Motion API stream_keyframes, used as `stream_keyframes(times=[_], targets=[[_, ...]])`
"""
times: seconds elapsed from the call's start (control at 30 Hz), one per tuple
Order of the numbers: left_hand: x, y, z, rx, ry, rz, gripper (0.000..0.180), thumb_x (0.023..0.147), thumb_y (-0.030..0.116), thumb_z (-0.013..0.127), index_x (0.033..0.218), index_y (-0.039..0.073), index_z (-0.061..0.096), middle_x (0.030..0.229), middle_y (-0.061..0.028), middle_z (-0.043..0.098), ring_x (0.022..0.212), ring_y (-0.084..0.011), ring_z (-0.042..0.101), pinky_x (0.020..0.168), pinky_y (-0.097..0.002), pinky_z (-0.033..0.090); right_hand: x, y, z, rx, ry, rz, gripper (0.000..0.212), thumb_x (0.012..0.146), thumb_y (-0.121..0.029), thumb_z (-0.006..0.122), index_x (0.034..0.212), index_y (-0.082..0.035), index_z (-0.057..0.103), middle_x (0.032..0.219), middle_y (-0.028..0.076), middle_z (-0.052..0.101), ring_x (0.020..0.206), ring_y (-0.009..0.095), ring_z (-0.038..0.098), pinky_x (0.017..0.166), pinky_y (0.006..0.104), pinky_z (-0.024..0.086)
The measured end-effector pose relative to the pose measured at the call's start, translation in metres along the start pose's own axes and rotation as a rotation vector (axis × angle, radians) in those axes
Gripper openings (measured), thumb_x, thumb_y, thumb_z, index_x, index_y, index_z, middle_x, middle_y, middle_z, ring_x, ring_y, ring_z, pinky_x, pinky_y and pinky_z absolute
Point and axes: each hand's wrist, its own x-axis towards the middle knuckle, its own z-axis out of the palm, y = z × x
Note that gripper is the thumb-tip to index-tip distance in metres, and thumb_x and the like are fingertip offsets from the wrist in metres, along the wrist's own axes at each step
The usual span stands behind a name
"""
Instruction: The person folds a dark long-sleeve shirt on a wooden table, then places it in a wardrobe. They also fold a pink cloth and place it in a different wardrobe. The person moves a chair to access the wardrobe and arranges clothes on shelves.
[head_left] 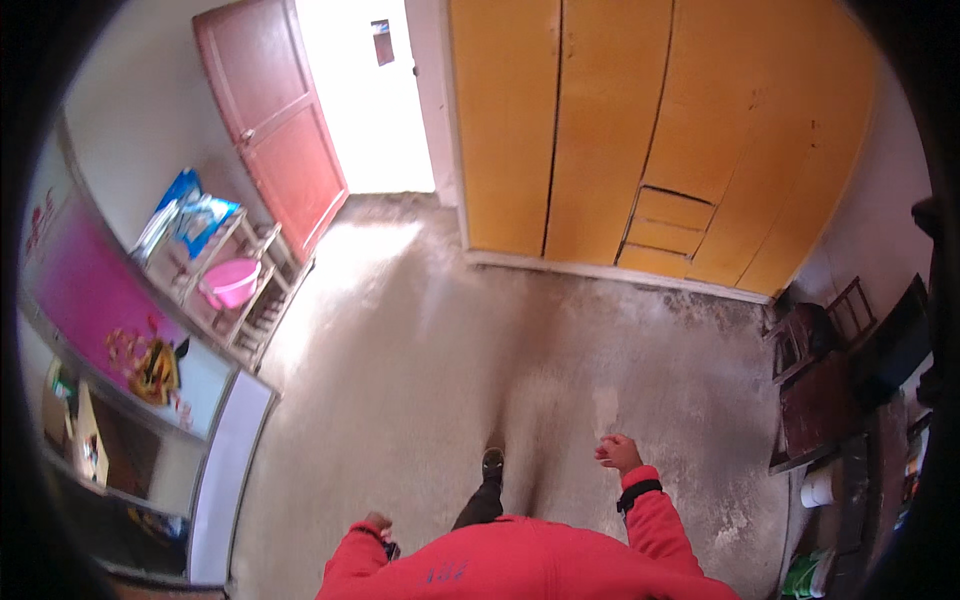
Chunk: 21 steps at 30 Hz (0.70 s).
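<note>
Nearest the lens, a red jacket (pixel 520 560) blocked most of the lower view. Left hand (pixel 377 522) hung low at the person's side, half lost past its sleeve; could not tell how far its fingers were closed, or whether they had hold of anything. Right hand (pixel 620 453) was held forward, fingers loosely curled, nothing seen in the grasp. One dark shoe (pixel 493 462) showed ahead of the jacket, the other foot hidden: a misstep seemed the first hazard, the body masking much of the footing. The concrete floor (pixel 430 370) looked worn and patchy, glare near the entrance; a slick or uneven spot there could go unnoticed. Left, well apart from the left hand, stood a pale-edged cabinet (pixel 232 478); a swing too wide on passing close might knock knuckles on its edge. Right, well apart from the right hand, dark wooden furniture (pixel 815 425) crowded the wall, a likely snag for a sleeve. Farther off, a slatted rack (pixel 222 325) bore a pink basin (pixel 232 283) and, above it, a blue plastic bag (pixel 207 222); a bump could tip either. Beyond, a yellow cupboard (pixel 600 120) stood shut beside an open reddish door (pixel 265 110), whose leaf could swing if brushed.
</note>
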Motion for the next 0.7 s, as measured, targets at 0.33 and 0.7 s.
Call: stream_keyframes(times=[0.33,0.7], targets=[[0.187,0.402,-0.112,0.019,-0.201,0.459,0.013,0.078,0.017,0.050,0.066,0.012,0.052,0.060,-0.0056,0.054,0.055,-0.0241,0.053,0.051,-0.0380,0.043,0.129,-0.145,0.002,0.075,0.027,-0.037,0.020,0.083,-0.018,0.050,0.095,-0.002,0.054,0.081,0.010,0.062,0.069,0.018,0.062,0.056,0.0293,0.050],[-0.015,0.990,0.029,0.162,0.197,1.508,0.027,0.080,0.019,0.047,0.059,0.003,0.052,0.049,-0.0026,0.048,0.045,-0.0113,0.050,0.042,-0.0275,0.039,0.252,-0.189,-0.131,0.291,0.232,-0.010,0.016,0.083,-0.018,0.052,0.089,-0.004,0.055,0.074,0.010,0.062,0.057,0.016,0.058,0.046,0.0268,0.047]])
